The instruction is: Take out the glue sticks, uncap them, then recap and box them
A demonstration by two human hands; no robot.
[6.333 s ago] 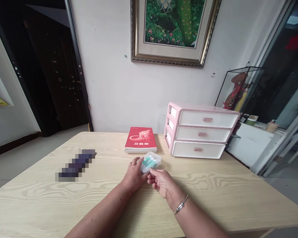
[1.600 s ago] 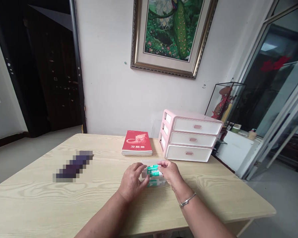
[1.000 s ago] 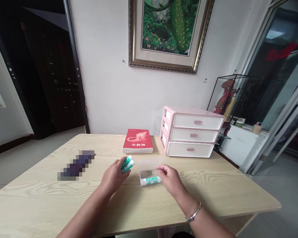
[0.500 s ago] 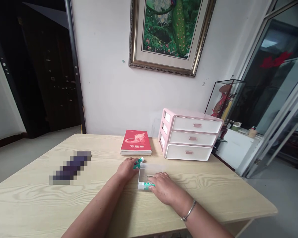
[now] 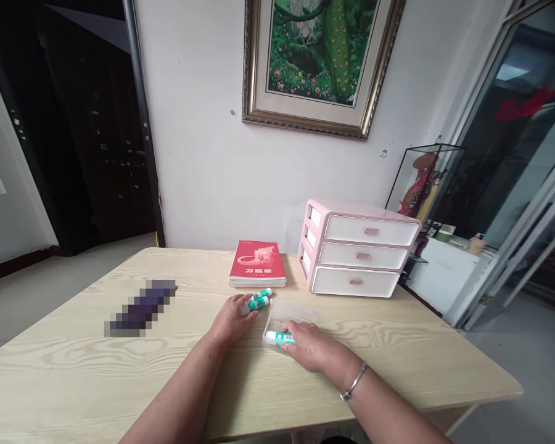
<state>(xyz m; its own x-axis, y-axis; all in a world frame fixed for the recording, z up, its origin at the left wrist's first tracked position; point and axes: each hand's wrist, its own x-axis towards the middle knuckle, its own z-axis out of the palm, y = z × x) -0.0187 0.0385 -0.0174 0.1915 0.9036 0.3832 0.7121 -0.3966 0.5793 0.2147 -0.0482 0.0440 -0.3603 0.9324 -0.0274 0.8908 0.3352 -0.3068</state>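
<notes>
Glue sticks: two green-and-white glue sticks (image 5: 258,298) are lying side by side on the table (image 5: 74,370), just below the middle of the frame, right in front of the red book.
Left hand: the left hand (image 5: 231,319) is resting on the table with its fingers bent around the near ends of those two sticks, touching them; whether it is gripping them or only lying against them cannot be told.
Clear box: a small clear plastic box (image 5: 290,316) is sitting open on the table just right of the two sticks, with a third glue stick (image 5: 278,337) lying along its near edge.
Right hand: the right hand (image 5: 311,349) is lying palm down over the near side of the box, fingertips closing on the third stick; a metal bangle (image 5: 354,381) is circling the wrist.
Red book: a red book (image 5: 258,263) is lying flat toward the wall, just above the two sticks in the frame.
Drawer unit: a pink drawer unit (image 5: 357,255) with three white drawers, all pushed in, is standing right of the book.
Wall: a framed picture (image 5: 321,58) is hanging at the upper middle of the frame.
Left of table: a blurred dark patch (image 5: 141,307) is lying well apart from the hands.
</notes>
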